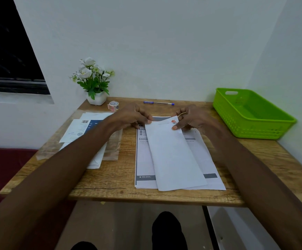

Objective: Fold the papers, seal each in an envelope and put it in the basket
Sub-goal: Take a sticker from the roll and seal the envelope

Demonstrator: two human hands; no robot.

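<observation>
Both hands work the far end of a white envelope [173, 156] lying slanted on the printed papers [144, 159] mid-desk. The left hand [130, 116] pins the corner with curled fingertips; the right hand [190, 118] pinches the flap by a small sticker [173, 121], apparently sealing it. The green basket [251, 114] waits right, seemingly empty.
</observation>
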